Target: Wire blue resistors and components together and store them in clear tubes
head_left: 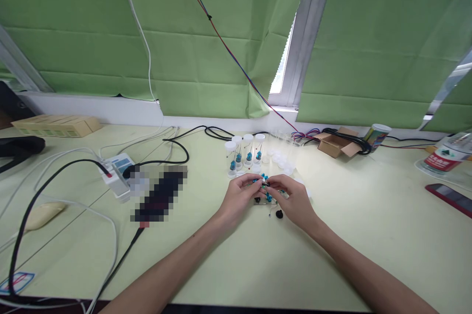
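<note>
There is one camera, and it sits on the person's head. It looks forward and down across the pale table [368,240]. Both arms [191,250] come in from the bottom, one from each side. The left hand [239,198] and the right hand [295,198] meet just below the middle and a bit to the right, and they look small. The view is very wide: it goes from a long tan box [55,126] on the left to a red-edged phone [452,199] on the right. Green blinds [217,68] fill the top, and the table's front edge shows at the bottom.
</note>
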Demonstrator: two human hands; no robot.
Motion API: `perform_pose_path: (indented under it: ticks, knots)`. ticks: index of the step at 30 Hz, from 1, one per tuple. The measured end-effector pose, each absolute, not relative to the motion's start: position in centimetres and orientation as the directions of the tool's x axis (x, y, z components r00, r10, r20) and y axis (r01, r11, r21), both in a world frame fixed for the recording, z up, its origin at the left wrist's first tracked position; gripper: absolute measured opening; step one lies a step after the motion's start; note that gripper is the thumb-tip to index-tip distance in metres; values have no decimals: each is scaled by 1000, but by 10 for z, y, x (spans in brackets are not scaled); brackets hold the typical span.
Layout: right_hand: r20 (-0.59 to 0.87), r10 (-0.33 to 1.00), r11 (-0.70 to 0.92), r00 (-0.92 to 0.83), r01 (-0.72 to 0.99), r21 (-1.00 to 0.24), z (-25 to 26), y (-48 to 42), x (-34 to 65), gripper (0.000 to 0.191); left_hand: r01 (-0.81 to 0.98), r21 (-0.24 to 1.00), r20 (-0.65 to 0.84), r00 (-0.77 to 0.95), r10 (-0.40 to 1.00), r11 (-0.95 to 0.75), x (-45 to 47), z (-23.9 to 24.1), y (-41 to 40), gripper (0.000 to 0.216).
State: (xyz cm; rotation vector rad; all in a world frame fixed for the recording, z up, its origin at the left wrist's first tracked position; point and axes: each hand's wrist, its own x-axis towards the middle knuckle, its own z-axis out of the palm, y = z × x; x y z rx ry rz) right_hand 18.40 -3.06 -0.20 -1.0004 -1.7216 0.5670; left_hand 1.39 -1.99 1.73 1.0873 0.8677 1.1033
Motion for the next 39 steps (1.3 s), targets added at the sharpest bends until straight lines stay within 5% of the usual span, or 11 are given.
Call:
perform_pose_path:
  ticks: [39]
  knots:
    - [525,843,533,-118,317,-785,-2,-31,184,13,-115,990,107,288,952,-76,15,14,-20,26]
